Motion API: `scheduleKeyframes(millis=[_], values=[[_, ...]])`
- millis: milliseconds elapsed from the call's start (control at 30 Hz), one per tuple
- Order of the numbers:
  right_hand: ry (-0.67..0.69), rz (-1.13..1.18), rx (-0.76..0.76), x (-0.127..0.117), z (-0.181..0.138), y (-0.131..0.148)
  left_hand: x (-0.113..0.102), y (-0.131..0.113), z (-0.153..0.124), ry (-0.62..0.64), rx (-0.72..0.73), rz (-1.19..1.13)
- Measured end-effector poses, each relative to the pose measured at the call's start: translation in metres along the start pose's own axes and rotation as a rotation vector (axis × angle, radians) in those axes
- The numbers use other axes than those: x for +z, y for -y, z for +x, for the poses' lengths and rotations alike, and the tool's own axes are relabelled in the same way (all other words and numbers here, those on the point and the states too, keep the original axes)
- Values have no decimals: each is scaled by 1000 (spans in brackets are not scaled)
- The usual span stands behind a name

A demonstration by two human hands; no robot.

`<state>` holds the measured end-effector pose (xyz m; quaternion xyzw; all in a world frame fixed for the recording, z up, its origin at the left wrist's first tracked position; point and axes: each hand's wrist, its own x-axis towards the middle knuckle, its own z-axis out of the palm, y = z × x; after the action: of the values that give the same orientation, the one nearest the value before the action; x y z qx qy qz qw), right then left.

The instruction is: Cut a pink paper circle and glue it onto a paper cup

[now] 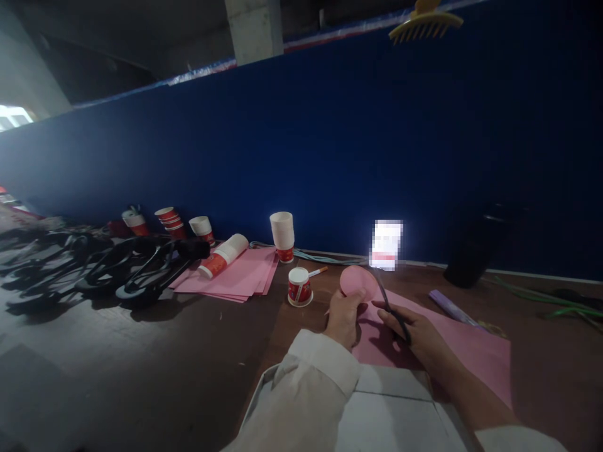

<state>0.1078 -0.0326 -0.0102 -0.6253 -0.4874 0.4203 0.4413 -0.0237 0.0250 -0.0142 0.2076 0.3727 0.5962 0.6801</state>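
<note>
Between the thumb and fingers of my left hand (346, 317) is a round pink paper piece (357, 282), raised above the table. My right hand (414, 333) grips a pair of dark-handled scissors (396, 314), whose blades point up along the right edge of the round piece. Whether the blades touch the paper I cannot tell. Beneath both hands lies a large pink paper sheet (471, 348). Left of my left hand, a short red paper cup (300, 289) rests upside down with a cigarette-like stick (318, 272) beside it.
A stack of paper cups (282, 235) stands by the blue partition (301, 144). Further left are pink sheets (254, 273) under a lying cup stack (223, 255), and black strapped gear (136, 276). Rightward are a lit screen (387, 243), a purple packet (452, 307) and a dark cylinder (473, 251).
</note>
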Motion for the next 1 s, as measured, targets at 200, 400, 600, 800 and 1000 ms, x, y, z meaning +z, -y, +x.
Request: scheduleKeyframes(millis=[200,400,600,800,1000], values=[[-17,31,-13,3,0,-1,0,5,3,9,-15,-46],[-24,2,-25,3,-2,2,-1,10,5,53,1,-69],[6,-1,-10,1,-2,3,-1,10,3,49,-7,-68],[11,22,22,2,0,0,0,10,1,59,0,-69],[-26,17,-4,3,-2,2,-1,11,2,46,-19,-35]])
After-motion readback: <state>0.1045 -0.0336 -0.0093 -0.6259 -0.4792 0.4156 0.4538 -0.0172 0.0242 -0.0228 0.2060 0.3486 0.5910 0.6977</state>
